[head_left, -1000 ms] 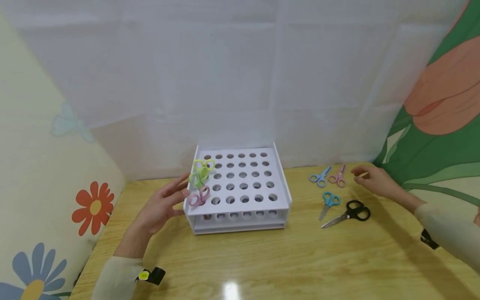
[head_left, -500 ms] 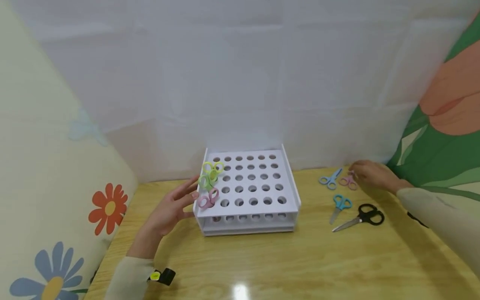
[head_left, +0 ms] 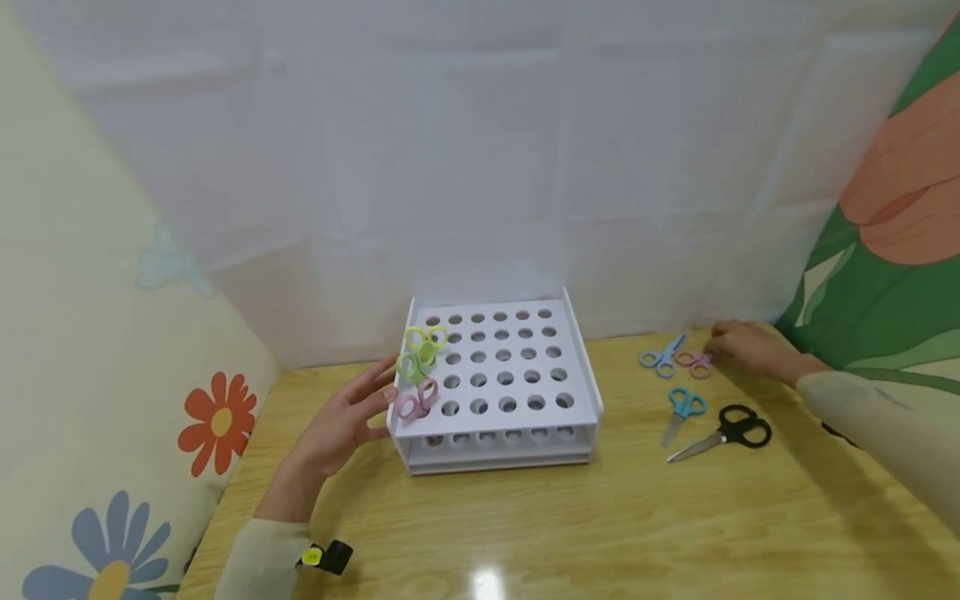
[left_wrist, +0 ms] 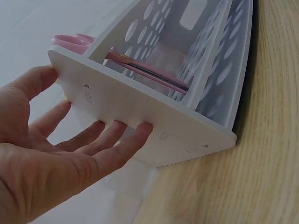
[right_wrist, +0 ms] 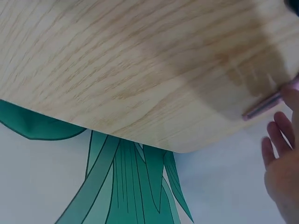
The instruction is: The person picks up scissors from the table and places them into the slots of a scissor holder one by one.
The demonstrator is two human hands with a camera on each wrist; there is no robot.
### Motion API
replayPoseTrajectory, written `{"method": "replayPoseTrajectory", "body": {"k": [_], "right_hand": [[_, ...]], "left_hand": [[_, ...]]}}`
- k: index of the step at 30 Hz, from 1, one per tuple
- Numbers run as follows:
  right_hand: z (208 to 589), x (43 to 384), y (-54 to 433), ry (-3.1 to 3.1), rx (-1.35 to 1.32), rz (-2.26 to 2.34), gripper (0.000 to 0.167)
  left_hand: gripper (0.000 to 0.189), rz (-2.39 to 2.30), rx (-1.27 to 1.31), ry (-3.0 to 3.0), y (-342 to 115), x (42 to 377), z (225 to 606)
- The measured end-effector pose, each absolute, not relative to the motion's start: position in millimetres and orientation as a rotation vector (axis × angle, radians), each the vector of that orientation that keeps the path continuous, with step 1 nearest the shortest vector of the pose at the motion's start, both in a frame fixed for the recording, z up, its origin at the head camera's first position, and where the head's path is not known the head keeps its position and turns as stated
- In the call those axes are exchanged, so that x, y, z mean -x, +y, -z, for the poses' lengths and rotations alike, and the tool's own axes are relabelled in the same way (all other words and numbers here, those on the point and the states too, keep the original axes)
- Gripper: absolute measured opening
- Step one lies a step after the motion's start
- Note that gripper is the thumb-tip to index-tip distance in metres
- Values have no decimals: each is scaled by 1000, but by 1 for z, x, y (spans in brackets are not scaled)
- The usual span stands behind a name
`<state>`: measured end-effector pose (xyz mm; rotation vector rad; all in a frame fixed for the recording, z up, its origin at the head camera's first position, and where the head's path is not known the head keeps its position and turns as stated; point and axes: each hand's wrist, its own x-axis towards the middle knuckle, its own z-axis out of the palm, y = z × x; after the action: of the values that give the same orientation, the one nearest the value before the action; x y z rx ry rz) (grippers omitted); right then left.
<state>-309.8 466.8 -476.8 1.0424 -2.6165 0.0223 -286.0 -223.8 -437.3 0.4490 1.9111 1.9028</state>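
My left hand point(head_left: 333, 429) rests its fingertips on the left side of a white rack point(head_left: 480, 425) with rows of round holes; the left wrist view shows the fingers point(left_wrist: 135, 142) spread against the panel. Yellow scissors point(head_left: 427, 348), green scissors point(head_left: 417, 372) and pink scissors point(head_left: 422, 402) stand handles up along the rack's left column. At the right, my right hand point(head_left: 753, 350) pinches another pair of pink scissors point(head_left: 703, 362) lying on the table. In the right wrist view their tip point(right_wrist: 261, 105) projects past the fingers, and the rest is cut off by the frame edge.
Light blue scissors point(head_left: 664, 359) lie just left of the right hand. Nearer the front are turquoise scissors point(head_left: 681, 406) and larger black-handled scissors point(head_left: 727, 431). A white backdrop point(head_left: 480, 167) rises behind the wooden table point(head_left: 525, 525), with printed walls at both sides.
My right hand has come in from the right, down to the pink scissors, and pinches them; they have turned slightly. The left hand has stayed at the rack. The head view has shifted.
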Motion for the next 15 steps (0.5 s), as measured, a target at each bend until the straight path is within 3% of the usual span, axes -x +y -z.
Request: {"method": "replayPoseTrajectory", "body": {"k": [8,15], "right_hand": [[463,301,467,-2844,-851,-205,25],[460,293,467,-2820,-925,-229,25]], "left_hand": [[62,-1905,-451,1909,-224,285,438],[62,-1905,-471,1906,-225,286,439]]}}
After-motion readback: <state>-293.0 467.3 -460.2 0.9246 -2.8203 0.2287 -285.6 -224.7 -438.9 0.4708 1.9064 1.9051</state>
